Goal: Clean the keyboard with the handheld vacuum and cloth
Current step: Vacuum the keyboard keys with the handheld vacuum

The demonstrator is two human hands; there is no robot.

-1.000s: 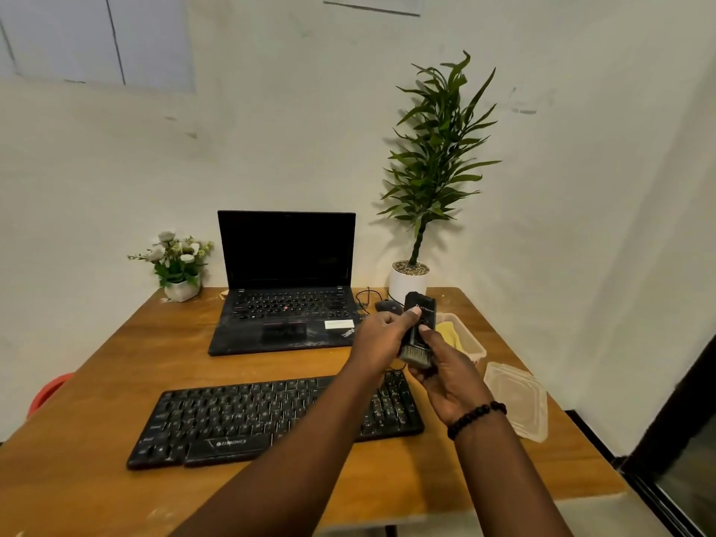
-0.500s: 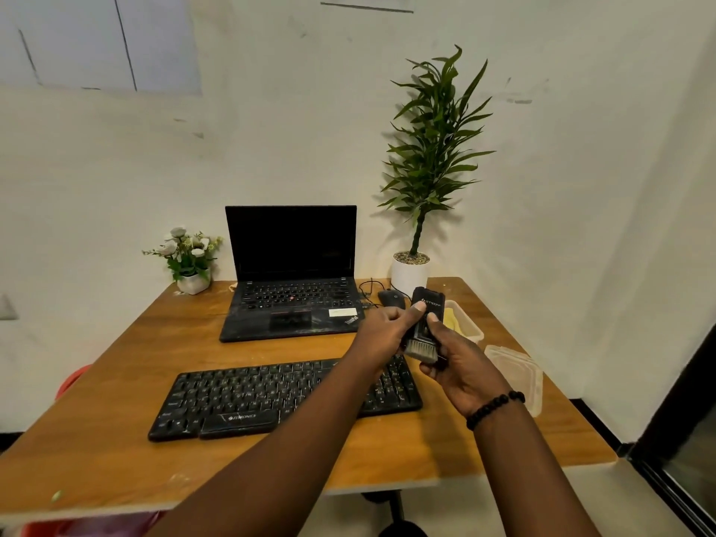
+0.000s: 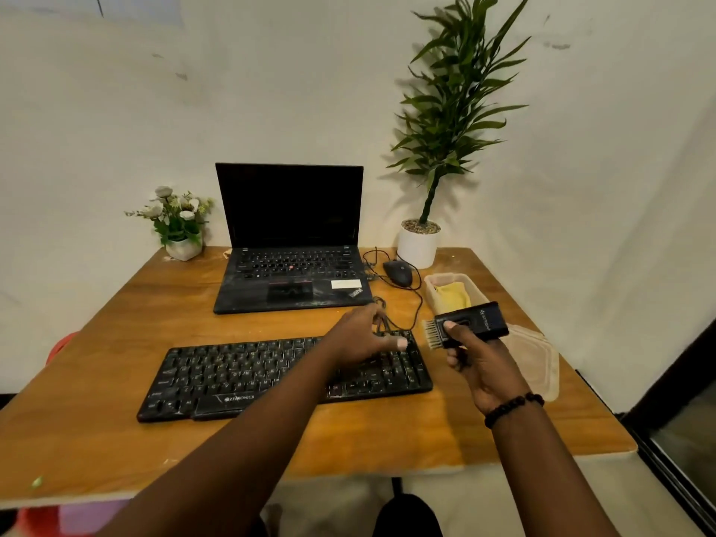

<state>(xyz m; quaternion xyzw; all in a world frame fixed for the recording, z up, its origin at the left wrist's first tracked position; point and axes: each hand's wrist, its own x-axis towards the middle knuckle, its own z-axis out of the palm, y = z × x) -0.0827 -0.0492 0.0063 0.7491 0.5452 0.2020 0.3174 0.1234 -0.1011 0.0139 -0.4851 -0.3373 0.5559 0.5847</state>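
Note:
A black keyboard (image 3: 248, 375) lies on the wooden table (image 3: 387, 439) in front of me. My right hand (image 3: 478, 362) grips a small black handheld vacuum (image 3: 474, 323), held sideways with its brush head pointing left, just right of the keyboard's far right corner. My left hand (image 3: 360, 335) rests with spread fingers on the keyboard's upper right part and holds nothing. A yellow cloth (image 3: 453, 296) lies in a clear plastic container (image 3: 432, 288) behind the vacuum.
An open black laptop (image 3: 290, 265) stands behind the keyboard, with a wired mouse (image 3: 397, 273) to its right. A tall potted plant (image 3: 418, 242) and a small flower pot (image 3: 180, 242) stand at the back. A clear container lid (image 3: 538, 366) lies at the right edge.
My left hand has let go of the vacuum and dropped onto the keyboard. My right hand has turned the vacuum from upright to sideways, brush pointing left.

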